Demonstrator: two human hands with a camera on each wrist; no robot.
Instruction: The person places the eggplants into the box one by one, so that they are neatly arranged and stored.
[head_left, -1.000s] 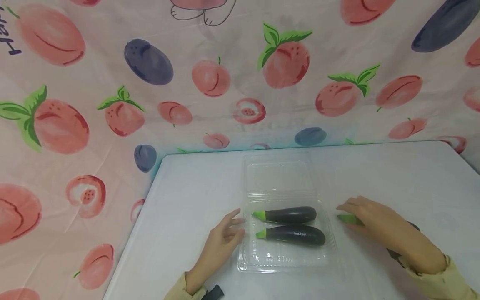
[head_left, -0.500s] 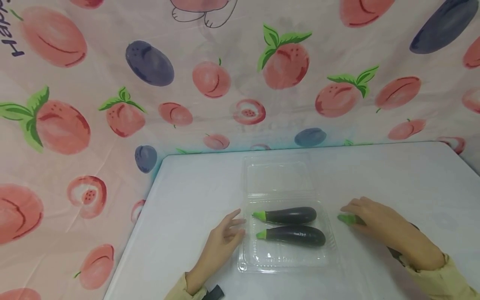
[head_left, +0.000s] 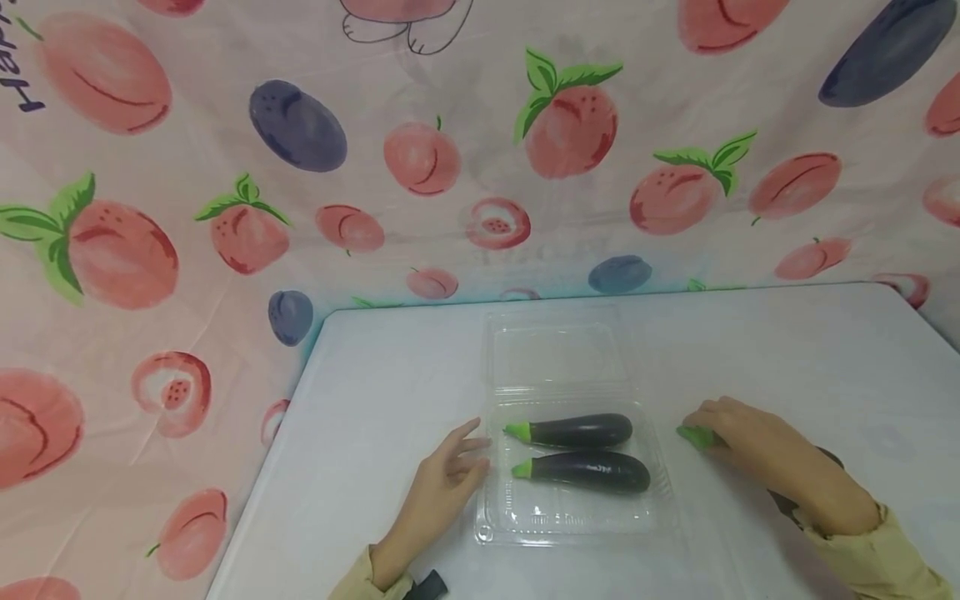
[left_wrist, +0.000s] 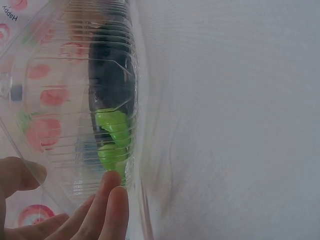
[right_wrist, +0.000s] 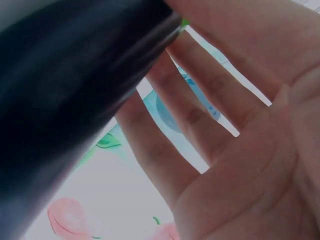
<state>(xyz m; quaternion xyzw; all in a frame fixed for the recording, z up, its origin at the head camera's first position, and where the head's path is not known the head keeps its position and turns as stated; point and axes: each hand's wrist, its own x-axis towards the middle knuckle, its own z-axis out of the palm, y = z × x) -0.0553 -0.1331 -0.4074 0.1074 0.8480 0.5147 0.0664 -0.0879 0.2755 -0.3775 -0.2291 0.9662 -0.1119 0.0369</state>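
Two dark purple eggplants with green stems, a rear one (head_left: 581, 431) and a front one (head_left: 592, 472), lie side by side in a clear plastic clamshell container (head_left: 566, 521). Its lid (head_left: 555, 346) is folded back. At the container's left side is my left hand (head_left: 442, 479), its loosely extended fingertips at the ribbed wall in the left wrist view. To the right, my right hand (head_left: 765, 446) holds a third eggplant (right_wrist: 65, 90) between thumb and fingers near the stem end. From the head view, the hand and forearm hide most of that eggplant.
The white table (head_left: 375, 375) ends at the back against a fruit-printed cloth (head_left: 465, 167). A black object (head_left: 427, 586) shows by the left sleeve at the bottom edge.
My right hand has shifted very slightly toward the front, and the stem of its eggplant tilts a little differently. The left hand, container and the two eggplants inside have stayed put.
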